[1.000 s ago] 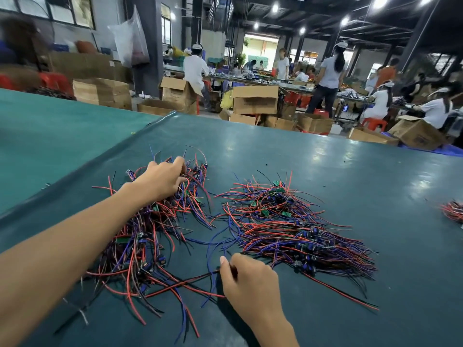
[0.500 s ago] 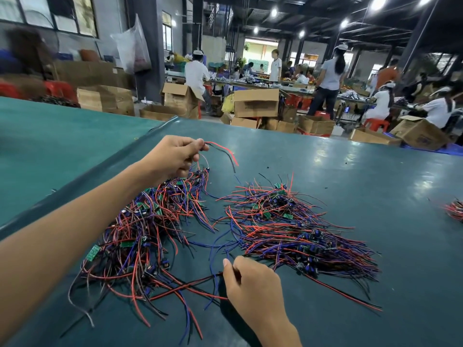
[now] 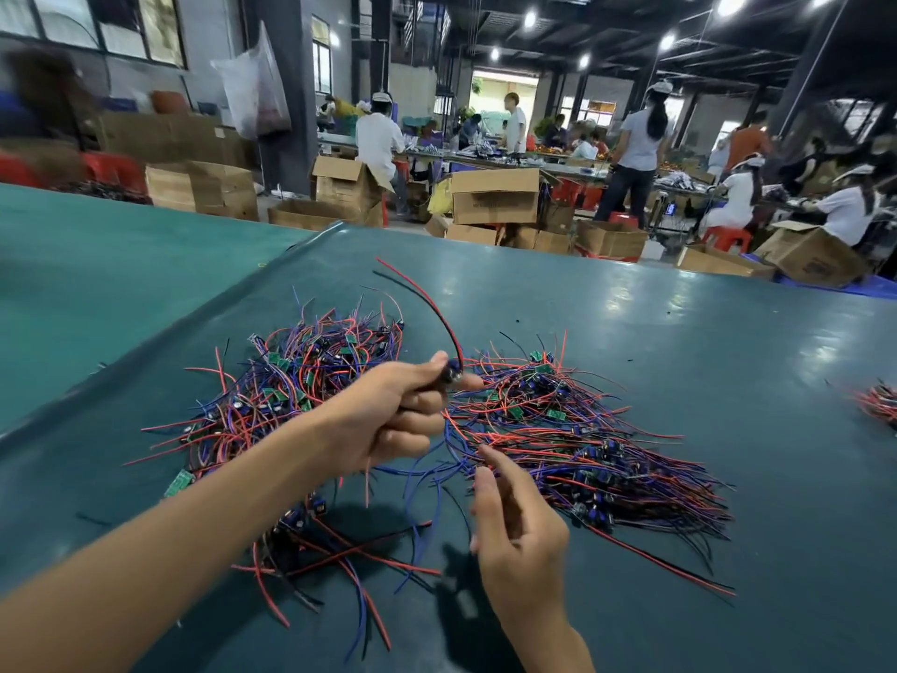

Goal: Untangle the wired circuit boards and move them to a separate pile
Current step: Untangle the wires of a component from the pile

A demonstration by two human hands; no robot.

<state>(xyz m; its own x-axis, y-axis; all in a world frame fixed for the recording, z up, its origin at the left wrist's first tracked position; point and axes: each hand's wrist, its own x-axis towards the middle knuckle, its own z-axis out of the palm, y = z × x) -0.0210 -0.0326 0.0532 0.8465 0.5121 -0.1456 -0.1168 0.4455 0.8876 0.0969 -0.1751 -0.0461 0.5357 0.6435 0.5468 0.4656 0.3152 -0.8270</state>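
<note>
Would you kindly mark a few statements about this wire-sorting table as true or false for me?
1. The left hand pinches a wired board whose red and black wires arc upward. True.
2. Only one pile of wired boards lies on the table. False: a left pile and a right pile lie apart, and another bundle shows at the right edge.
3. The tabletop is dark teal. True.
4. The right hand lifts a cardboard box. False: it hovers by loose wires between the piles; the cardboard boxes sit beyond the table.
</note>
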